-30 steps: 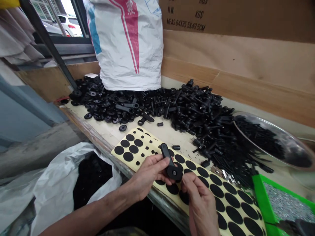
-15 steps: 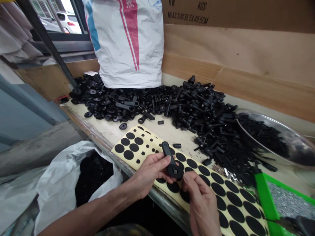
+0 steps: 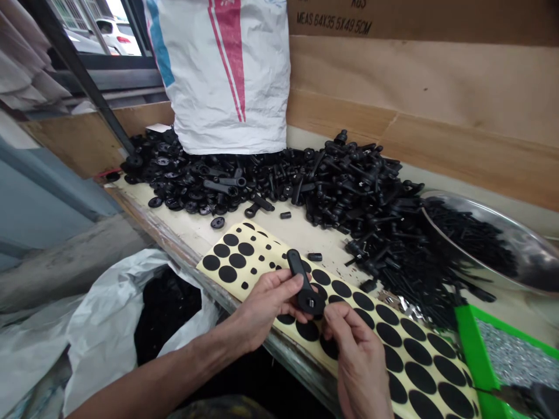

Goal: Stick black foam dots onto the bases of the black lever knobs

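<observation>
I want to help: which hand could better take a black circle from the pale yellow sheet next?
Probably the right hand: it's over the pale yellow sheet, near the black circles. The left hand grips a black plastic lever with a round end. I can't tell if the right pinches anything.

The sticker sheet (image 3: 371, 308) lies before the parts heap (image 3: 349, 180), left of the bin (image 3: 473, 349).

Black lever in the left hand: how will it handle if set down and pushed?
The black lever probably stays stiff: its arm looks straight in the left hand's pinch. Likely light, since it looks like plastic and fingertips hold it. It might pivot rather than roll, given the long arm on one wide, round end.
</observation>
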Available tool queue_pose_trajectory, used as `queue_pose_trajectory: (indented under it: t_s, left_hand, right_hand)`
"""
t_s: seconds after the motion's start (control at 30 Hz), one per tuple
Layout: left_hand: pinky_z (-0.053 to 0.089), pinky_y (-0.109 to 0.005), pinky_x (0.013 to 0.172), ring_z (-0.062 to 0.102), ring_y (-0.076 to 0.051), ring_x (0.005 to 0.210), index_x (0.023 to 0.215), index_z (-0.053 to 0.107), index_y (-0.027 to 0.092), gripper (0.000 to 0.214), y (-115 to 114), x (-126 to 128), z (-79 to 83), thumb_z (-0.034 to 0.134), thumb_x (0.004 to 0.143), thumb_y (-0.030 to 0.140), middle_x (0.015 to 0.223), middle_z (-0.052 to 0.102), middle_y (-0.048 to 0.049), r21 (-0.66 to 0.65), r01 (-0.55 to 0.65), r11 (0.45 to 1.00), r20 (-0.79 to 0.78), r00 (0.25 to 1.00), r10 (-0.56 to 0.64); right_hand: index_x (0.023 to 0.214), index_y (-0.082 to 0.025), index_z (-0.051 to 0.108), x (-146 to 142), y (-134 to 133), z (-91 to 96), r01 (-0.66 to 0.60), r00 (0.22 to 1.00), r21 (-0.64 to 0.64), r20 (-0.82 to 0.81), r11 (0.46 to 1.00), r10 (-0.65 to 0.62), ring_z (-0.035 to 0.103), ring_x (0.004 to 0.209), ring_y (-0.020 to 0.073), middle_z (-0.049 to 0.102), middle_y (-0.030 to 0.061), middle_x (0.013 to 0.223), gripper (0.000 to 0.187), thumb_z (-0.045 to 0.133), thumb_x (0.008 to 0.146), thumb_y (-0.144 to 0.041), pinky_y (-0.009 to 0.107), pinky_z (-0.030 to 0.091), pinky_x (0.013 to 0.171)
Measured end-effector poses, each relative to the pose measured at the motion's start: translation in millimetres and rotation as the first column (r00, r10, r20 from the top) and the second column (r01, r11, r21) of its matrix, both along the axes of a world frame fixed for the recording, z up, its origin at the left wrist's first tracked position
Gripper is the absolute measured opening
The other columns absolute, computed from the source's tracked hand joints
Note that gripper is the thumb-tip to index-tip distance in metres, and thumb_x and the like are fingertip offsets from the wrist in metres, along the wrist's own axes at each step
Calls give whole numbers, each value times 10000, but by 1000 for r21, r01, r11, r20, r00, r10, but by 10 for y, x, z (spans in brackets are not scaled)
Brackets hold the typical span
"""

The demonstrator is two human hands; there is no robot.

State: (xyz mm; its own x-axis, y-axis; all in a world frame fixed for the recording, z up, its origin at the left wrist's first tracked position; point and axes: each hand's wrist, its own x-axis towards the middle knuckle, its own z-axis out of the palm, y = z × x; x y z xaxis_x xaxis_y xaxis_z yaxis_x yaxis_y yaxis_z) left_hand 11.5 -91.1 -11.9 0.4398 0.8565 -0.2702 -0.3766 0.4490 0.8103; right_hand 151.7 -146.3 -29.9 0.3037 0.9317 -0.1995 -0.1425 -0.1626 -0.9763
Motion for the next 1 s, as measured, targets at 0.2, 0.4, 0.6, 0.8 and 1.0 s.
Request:
queue_pose_trajectory:
  t_s: [0.2,0.4,0.6,0.8,1.0]
  left_hand:
    - [498,-239,616,604,-118,642,1040,674,102,342,5,5,3,571,903,398,824,690,-99,6,-5,1000,12,1000,5]
    - [500,-235,609,610,-119,640,1028,685,92,340,26,12,30,567,906,387,862,697,-119,-7,-4,1000,2,1000,4]
    - [496,-206,588,608,-103,619,1045,689,101,338,13,8,28,572,903,385,896,702,-122,-8,-11,1000,6,1000,11]
    - [498,-197,581,633,-117,650,1055,689,100,328,10,9,47,578,901,368,909,703,-124,-18,-21,1000,-7,1000,21]
    - [501,-216,600,614,-117,670,1055,685,103,317,31,23,35,579,902,360,924,697,-121,-12,-31,999,8,1000,31]
  right_hand:
    - [652,-203,550,34,-12,-54,-20,1000,6,-8,1000,20,369,621,109,436,-44,628,323,663,825,-452,216,325,573]
    - [656,-205,552,24,-1,-55,-16,999,15,-27,1000,16,377,624,111,444,-42,633,312,662,831,-438,220,328,579]
    - [645,-203,547,21,5,-62,-20,999,23,-31,1000,21,377,630,115,443,-40,632,315,665,828,-431,228,328,585]
    - [658,-207,547,28,-6,-70,-22,1000,14,-4,1000,23,369,636,115,436,-44,639,305,653,843,-425,233,320,593]
    - [672,-206,561,30,-10,-95,-28,999,26,30,999,27,381,634,116,450,-42,640,290,645,846,-422,238,328,594]
